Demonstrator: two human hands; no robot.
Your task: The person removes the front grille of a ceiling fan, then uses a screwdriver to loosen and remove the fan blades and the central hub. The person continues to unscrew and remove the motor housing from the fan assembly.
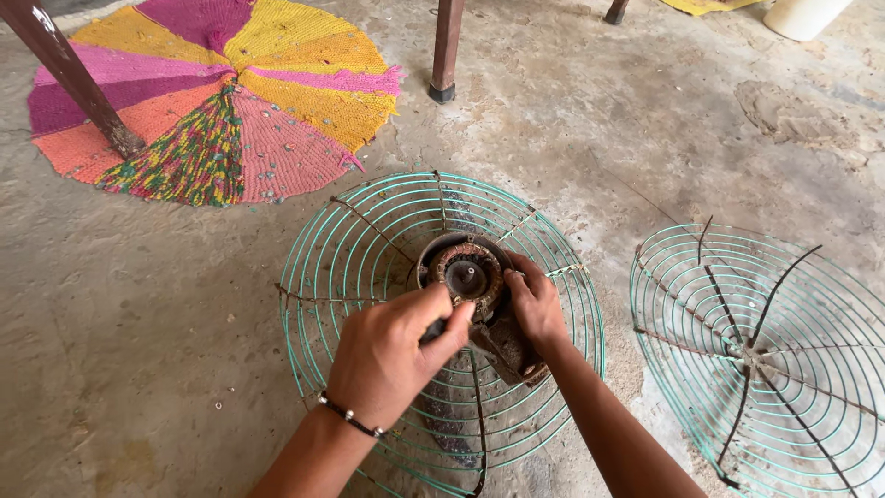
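A rusty fan motor (468, 273) with its round hub facing up sits in the middle of a green wire fan guard (346, 244) lying on the concrete floor. My left hand (392, 355), with a dark beaded bracelet at the wrist, pinches the near left side of the motor with thumb and fingers. From the right, my right hand (535, 304) grips the motor's rusty body, fingers curled over its edge. The lower part of the motor is hidden behind both hands.
A second green wire guard (765, 355) lies on the floor to the right. A round multicoloured woven mat (230, 92) lies at the back left, with brown furniture legs (446, 51) standing on and near it. A pale container (807, 14) stands at the top right.
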